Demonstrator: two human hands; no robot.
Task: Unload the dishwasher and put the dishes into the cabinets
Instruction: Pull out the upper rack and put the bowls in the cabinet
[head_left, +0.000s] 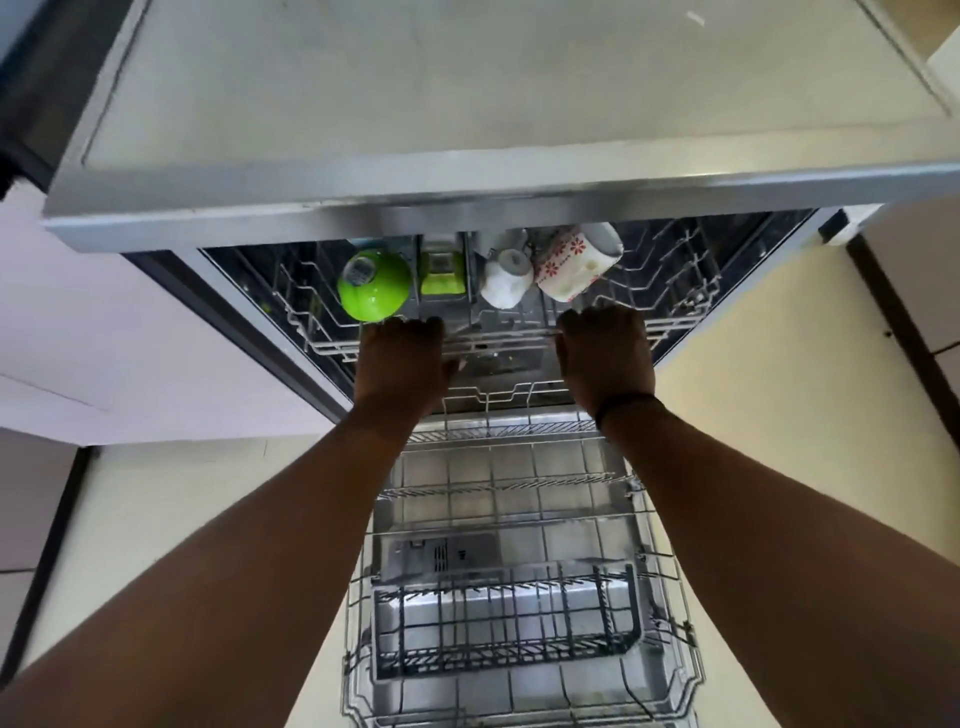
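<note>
The dishwasher stands open below the steel countertop (467, 104). My left hand (402, 358) and my right hand (605, 353) both grip the front rail of the upper rack (498, 340), fingers curled over the wire. In that rack lie a green bowl (374, 286) upside down, a small green container (441, 273), a white cup (504, 283) and a white mug with red flowers (574, 265). The lower rack (514, 488) is pulled out over the door and holds only a dark cutlery basket (506, 618).
The countertop edge (467, 208) overhangs the upper rack and hides its back part. Pale floor lies on both sides of the open door. Light cabinet fronts (130, 338) are at the left, a dark-edged panel (893, 322) at the right.
</note>
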